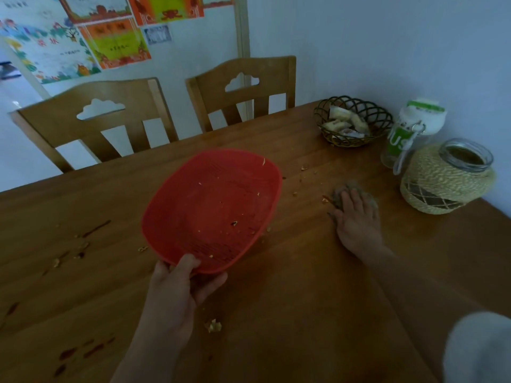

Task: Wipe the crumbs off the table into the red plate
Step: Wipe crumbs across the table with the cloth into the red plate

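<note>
The red plate (213,208) is a shallow, perforated plastic dish with a few crumbs in it. My left hand (177,294) grips its near rim and holds it tilted above the wooden table (304,313). To its right, my right hand (356,219) lies flat, pressing a greyish cloth (338,193) onto the table; most of the cloth is hidden under the fingers. Crumbs (304,168) are scattered on the wood between plate and cloth. More crumbs (213,326) lie near my left wrist, and others (56,262) at the left.
A dark wire basket (352,120) with wrapped snacks stands at the back right. Beside it are a clear bottle with a green label (401,139) and a rope-wrapped glass jar (448,181). Two wooden chairs (110,120) face the far edge. Reddish smears (94,349) mark the near left.
</note>
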Demonstrator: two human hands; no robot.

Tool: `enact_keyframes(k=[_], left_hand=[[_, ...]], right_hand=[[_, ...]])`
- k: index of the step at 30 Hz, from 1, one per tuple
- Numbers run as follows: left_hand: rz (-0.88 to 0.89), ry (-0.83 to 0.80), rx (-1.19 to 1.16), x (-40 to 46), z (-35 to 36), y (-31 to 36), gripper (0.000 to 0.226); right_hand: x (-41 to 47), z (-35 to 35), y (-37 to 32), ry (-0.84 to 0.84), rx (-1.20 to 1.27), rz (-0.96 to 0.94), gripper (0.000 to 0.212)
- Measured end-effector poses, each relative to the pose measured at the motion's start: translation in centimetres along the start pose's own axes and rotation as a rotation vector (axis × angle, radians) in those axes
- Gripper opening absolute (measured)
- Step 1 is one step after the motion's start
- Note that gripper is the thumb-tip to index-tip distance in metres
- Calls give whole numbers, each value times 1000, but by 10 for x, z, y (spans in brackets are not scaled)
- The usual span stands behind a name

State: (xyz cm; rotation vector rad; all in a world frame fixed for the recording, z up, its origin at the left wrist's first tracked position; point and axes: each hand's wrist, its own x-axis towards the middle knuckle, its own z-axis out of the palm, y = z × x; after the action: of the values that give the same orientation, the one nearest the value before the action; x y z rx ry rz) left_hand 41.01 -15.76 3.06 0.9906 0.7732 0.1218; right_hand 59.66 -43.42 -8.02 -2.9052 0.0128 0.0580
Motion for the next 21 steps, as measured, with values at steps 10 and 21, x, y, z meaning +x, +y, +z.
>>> enact_keyframes(k=[10, 21], left_hand=[[33, 16, -31, 1, 3, 2, 37], [27, 52, -66, 0, -2, 2, 41]], right_hand=[[-40, 24, -105, -92, 535, -336, 43], [-28, -23, -56, 39, 913, 236, 43]])
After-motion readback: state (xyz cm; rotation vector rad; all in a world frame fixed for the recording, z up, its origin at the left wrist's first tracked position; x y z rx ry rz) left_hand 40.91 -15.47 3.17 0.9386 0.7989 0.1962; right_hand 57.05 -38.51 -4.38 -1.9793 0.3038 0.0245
